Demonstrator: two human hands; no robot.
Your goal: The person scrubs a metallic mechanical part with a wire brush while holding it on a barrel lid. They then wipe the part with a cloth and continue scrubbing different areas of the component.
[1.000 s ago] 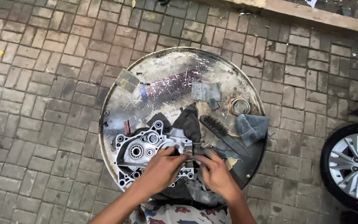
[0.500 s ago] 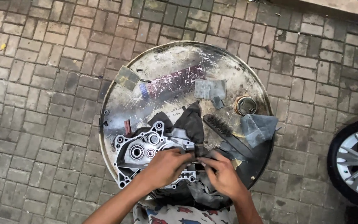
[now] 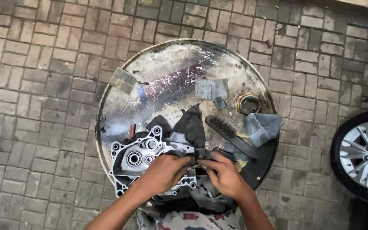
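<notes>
A grey metal engine case half with bearings lies on a dark rag on top of a round metal drum lid. My left hand rests on the case's right edge, fingers curled. My right hand is right beside it, fingers pinched. Both hands meet on a small dark part at the case's edge; what exactly it is stays too small to tell.
On the lid lie a black wire brush, a clear plastic bottle, pieces of sandpaper, a metal ring and a grey cloth. Brick paving surrounds the drum. A car wheel stands at the right.
The view has shifted slightly, so the drum sits lower and more to the left. Both hands stay together at the case's right edge with only small finger movement.
</notes>
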